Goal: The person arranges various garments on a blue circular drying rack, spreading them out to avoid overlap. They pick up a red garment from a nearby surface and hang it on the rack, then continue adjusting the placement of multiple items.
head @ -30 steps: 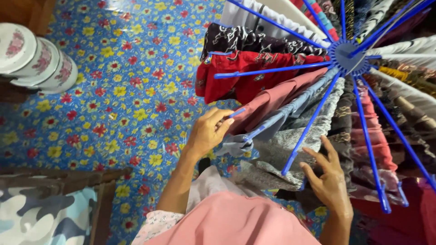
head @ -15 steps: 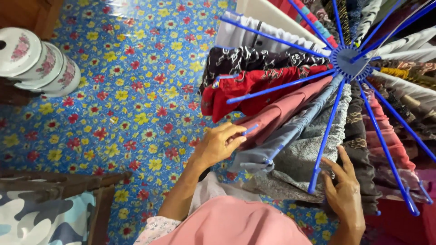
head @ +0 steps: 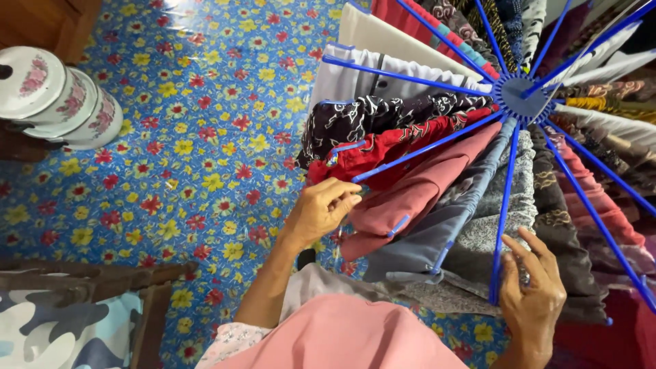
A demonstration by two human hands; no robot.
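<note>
Blue plastic arms of a round drying rack (head: 523,96) fan out under my view, each draped with a garment so the cloth hangs apart. My left hand (head: 320,212) has its grip pinched on the red patterned garment (head: 383,147) at the arm's outer end. My right hand (head: 536,297) rests with its grip spread, fingers against another rack arm (head: 502,219) and the grey garment (head: 478,239) beside it, steadying them.

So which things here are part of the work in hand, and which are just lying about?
In hand:
left hand on the blue rack arm
right hand at another arm
hanging clothes

Lying about:
stacked enamel pots
camouflage cloth
flowered floor
</note>
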